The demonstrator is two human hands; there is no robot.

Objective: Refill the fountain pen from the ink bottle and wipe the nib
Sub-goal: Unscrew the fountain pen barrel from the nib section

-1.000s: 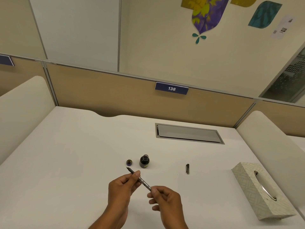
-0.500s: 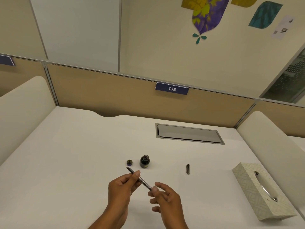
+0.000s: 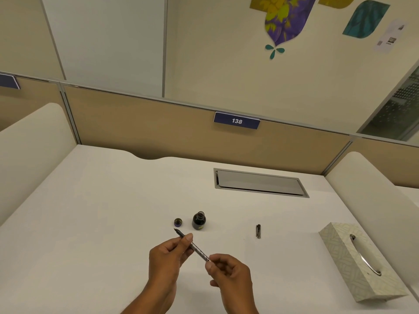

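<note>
A thin dark fountain pen (image 3: 196,248) is held above the white desk, its nib pointing up-left toward the ink bottle. My left hand (image 3: 167,257) grips the pen near the nib end. My right hand (image 3: 229,271) pinches the pen's back end between thumb and fingertips. The small dark ink bottle (image 3: 199,220) stands open just beyond the nib, and its round cap (image 3: 178,222) lies to its left. The pen cap (image 3: 258,231) lies on the desk to the right.
A patterned tissue box (image 3: 358,261) sits at the right, near the desk's side panel. A grey cable hatch (image 3: 258,182) is set into the white desk (image 3: 90,223) behind the bottle. A tan partition with a "138" sign closes the back.
My right hand's fingers loosened from the pen's back end half a second ago and have closed on it again. The left hand and pen have barely moved.
</note>
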